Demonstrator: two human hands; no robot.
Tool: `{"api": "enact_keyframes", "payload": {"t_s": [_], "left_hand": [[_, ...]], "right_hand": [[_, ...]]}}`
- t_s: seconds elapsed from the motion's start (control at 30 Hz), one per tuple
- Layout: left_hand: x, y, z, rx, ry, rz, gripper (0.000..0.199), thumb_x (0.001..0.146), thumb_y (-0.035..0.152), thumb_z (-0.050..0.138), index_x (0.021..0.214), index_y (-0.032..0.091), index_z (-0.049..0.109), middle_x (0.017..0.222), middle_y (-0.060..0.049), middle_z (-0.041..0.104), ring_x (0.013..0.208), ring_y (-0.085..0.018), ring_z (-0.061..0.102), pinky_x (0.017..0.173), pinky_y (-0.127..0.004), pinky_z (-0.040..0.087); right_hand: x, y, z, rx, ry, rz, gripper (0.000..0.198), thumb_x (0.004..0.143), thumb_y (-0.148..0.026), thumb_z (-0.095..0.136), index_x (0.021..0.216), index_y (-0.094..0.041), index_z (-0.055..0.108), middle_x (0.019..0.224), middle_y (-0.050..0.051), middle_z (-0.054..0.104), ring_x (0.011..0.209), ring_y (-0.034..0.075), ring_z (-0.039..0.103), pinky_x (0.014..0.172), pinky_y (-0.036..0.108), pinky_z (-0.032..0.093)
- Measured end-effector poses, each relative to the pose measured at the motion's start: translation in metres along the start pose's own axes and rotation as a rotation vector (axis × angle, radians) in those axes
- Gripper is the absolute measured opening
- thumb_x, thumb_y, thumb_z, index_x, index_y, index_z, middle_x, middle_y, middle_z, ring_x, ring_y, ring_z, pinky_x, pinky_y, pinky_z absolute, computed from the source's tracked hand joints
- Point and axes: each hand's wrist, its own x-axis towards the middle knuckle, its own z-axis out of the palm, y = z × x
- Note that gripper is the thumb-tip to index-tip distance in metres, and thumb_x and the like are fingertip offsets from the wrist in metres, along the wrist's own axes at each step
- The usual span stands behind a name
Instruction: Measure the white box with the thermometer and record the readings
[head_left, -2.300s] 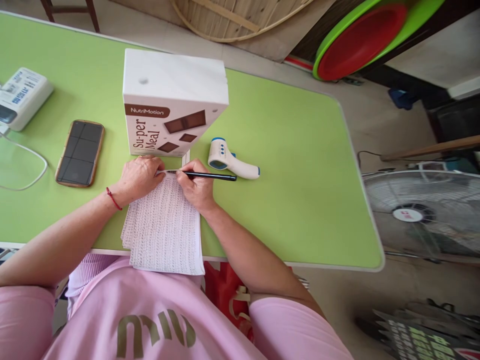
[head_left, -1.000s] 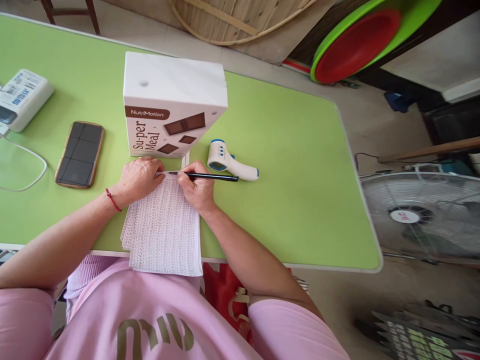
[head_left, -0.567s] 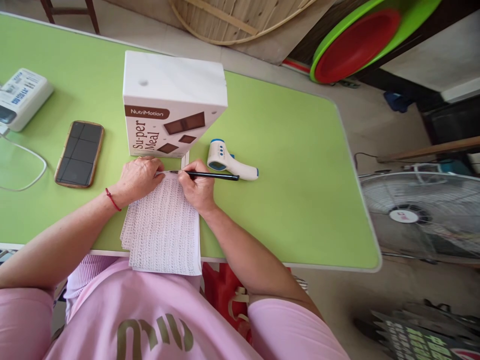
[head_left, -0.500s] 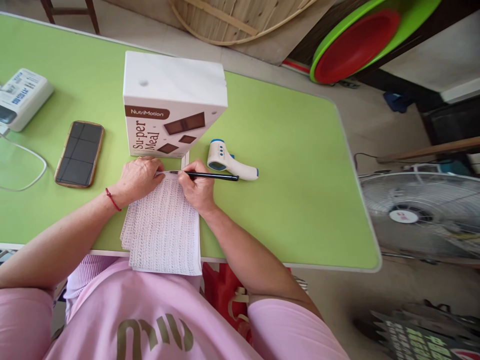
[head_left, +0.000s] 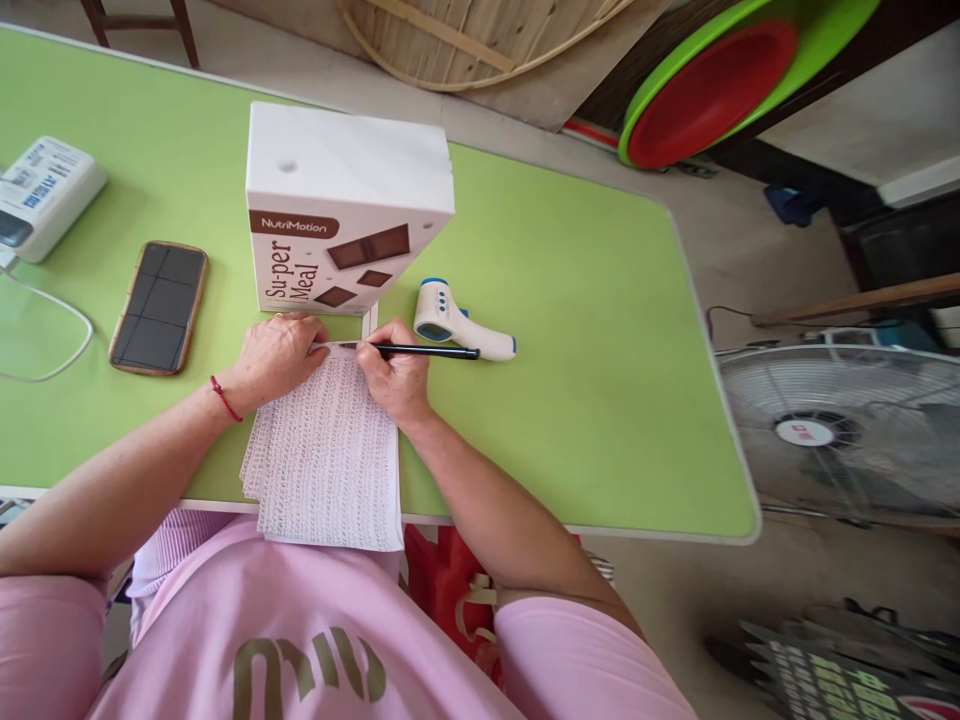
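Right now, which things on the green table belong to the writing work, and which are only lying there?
In use:
- right hand holding the black pen
- left hand pressing on the handwritten sheets

Lying about:
- Su-per Meal box
- phone
- thermometer
- white device, far left

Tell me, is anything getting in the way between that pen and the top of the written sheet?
Nothing visible does. The right hand holds the pen with its tip at the top edge of the paper. The left hand rests on the sheet just left of the tip. The box stands just beyond.
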Motion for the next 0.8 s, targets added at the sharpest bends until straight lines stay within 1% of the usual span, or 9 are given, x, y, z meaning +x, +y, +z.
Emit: {"api": "enact_keyframes", "payload": {"t_s": [0.13, 0.27, 0.53, 0.63, 0.8], "left_hand": [[0.0000, 0.0002, -0.0008, 0.001, -0.007, -0.008, 0.026, 0.095, 0.026, 0.055, 0.108, 0.015, 0.075, 0.096, -0.010, 0.074, 0.090, -0.027, 0.070, 0.079, -0.039, 0.055], [0.0001, -0.0001, -0.0014, 0.001, -0.012, -0.006, 0.026, 0.095, 0.025, 0.055, 0.108, 0.015, 0.075, 0.098, -0.010, 0.075, 0.091, -0.027, 0.070, 0.080, -0.039, 0.054], [0.0001, -0.0007, -0.0002, 0.012, 0.001, 0.001, 0.027, 0.094, 0.025, 0.054, 0.108, 0.016, 0.075, 0.095, -0.010, 0.075, 0.091, -0.027, 0.070, 0.081, -0.038, 0.055], [-0.0002, -0.0018, 0.0000, 0.004, 0.005, 0.007, 0.026, 0.094, 0.025, 0.053, 0.106, 0.017, 0.075, 0.095, -0.009, 0.075, 0.091, -0.027, 0.070, 0.080, -0.038, 0.055], [0.0001, -0.0030, -0.0005, -0.005, 0.006, 0.009, 0.025, 0.094, 0.026, 0.054, 0.105, 0.017, 0.075, 0.094, -0.010, 0.075, 0.090, -0.027, 0.070, 0.079, -0.038, 0.056]], "right_hand": [[0.0006, 0.0006, -0.0011, -0.006, 0.048, 0.000, 0.016, 0.086, -0.028, 0.056, 0.073, -0.026, 0.046, 0.063, -0.006, 0.049, 0.058, 0.012, 0.046, 0.055, 0.027, 0.042], [0.0026, -0.0001, -0.0024, 0.029, 0.081, -0.024, 0.016, 0.084, -0.028, 0.058, 0.072, -0.026, 0.048, 0.062, -0.007, 0.050, 0.055, 0.011, 0.045, 0.054, 0.027, 0.040], [0.0065, 0.0060, -0.0061, -0.002, 0.010, 0.067, 0.017, 0.083, -0.032, 0.058, 0.071, -0.026, 0.048, 0.062, -0.006, 0.050, 0.057, 0.011, 0.045, 0.056, 0.027, 0.041], [0.0067, 0.0080, -0.0063, 0.027, 0.012, 0.075, 0.017, 0.083, -0.032, 0.058, 0.072, -0.026, 0.048, 0.063, -0.006, 0.050, 0.057, 0.012, 0.046, 0.056, 0.027, 0.042], [0.0039, 0.0051, -0.0027, 0.002, 0.008, 0.073, 0.017, 0.084, -0.032, 0.058, 0.072, -0.026, 0.047, 0.064, -0.006, 0.051, 0.059, 0.013, 0.047, 0.057, 0.028, 0.043]]}}
